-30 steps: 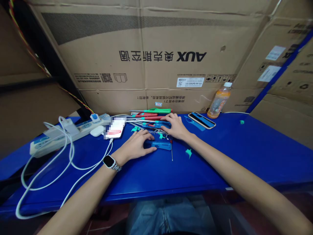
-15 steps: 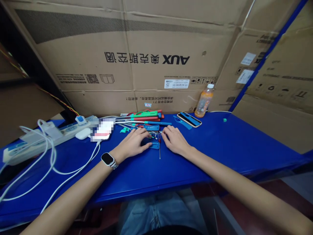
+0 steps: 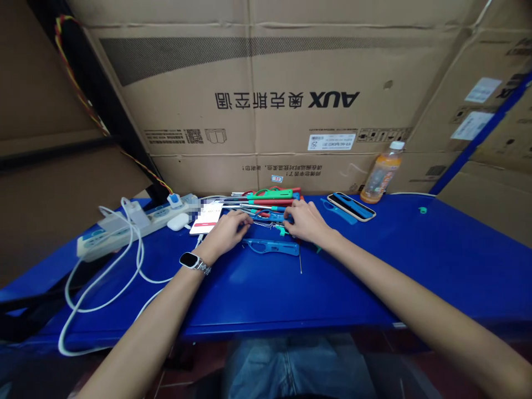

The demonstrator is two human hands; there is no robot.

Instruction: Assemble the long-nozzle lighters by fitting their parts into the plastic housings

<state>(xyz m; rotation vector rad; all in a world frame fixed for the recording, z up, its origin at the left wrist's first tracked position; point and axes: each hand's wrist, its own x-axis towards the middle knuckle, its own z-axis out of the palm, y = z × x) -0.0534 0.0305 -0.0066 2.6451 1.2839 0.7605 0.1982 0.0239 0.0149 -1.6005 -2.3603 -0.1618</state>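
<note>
Both my hands rest on the blue table (image 3: 374,277) at a pile of tools. My left hand (image 3: 228,233), with a watch (image 3: 192,260) on its wrist, has its fingers curled at the pile's left side. My right hand (image 3: 305,221) is opposite, its fingertips by a small teal clip (image 3: 282,228) and thin wires. A flat blue plastic piece (image 3: 272,246) lies just in front of both hands, untouched. Long tools with red and green handles (image 3: 270,195) lie behind them. What the fingers pinch is hidden.
A thin metal rod (image 3: 300,265) lies near my right wrist. A phone (image 3: 351,206) and an orange drink bottle (image 3: 381,173) stand at the back right, with a teal bit (image 3: 423,210) further right. A power strip (image 3: 137,224), white cables, an earbud case (image 3: 178,221) and a card (image 3: 208,217) lie left. Cardboard boxes form the back wall.
Both hands have moved back from the blue plastic piece into the tool pile. My left hand has let go of that piece, which now lies uncovered. The camera view has shifted.
</note>
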